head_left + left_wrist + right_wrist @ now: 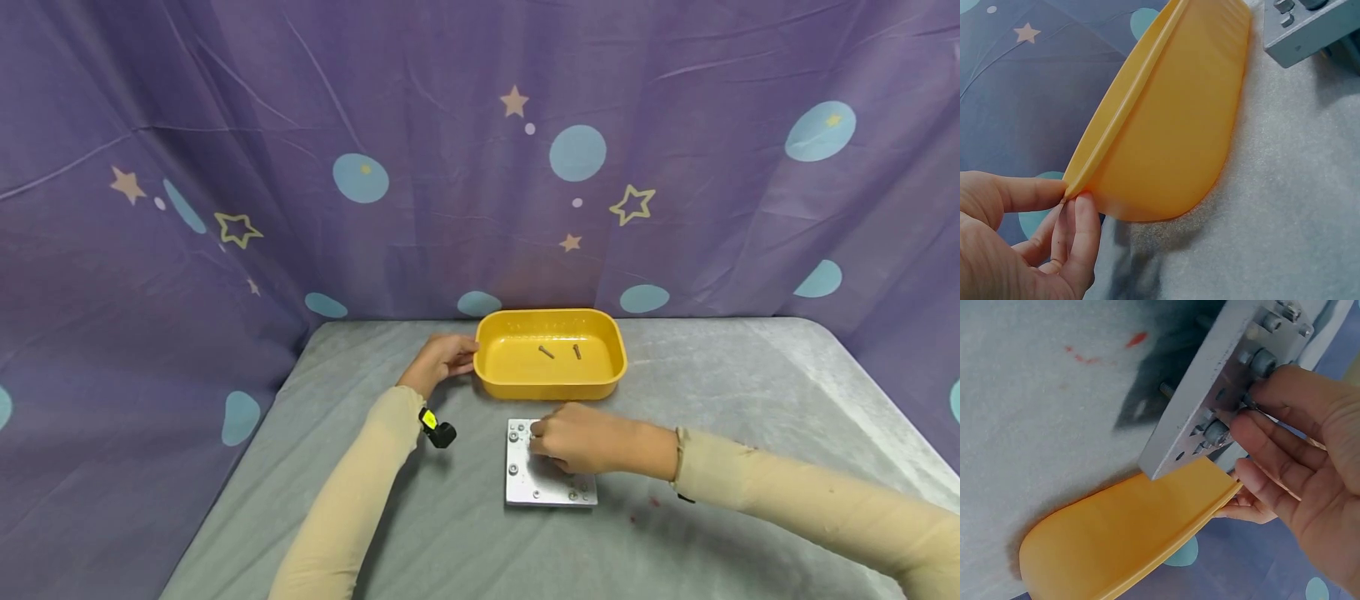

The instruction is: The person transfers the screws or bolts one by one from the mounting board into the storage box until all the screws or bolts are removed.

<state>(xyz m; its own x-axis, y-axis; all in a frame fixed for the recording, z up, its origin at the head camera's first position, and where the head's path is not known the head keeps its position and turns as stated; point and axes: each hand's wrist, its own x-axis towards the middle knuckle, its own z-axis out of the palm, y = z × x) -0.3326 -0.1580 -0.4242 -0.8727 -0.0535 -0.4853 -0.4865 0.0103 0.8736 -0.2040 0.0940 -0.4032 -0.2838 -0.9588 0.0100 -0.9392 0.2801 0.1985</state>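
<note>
Left grip [446, 358] pinches yellow tray [551, 390] — long axis left-to-right — right grip [581, 438] pinches small screw [1248, 400].

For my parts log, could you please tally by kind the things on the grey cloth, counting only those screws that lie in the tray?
Yellow tray: 1
Metal plate: 1
Loose screws: 2
Total: 4

Glossy plastic tray [551, 391], smooth metal plate [523, 483], matt cloth table cover [720, 383]
</note>
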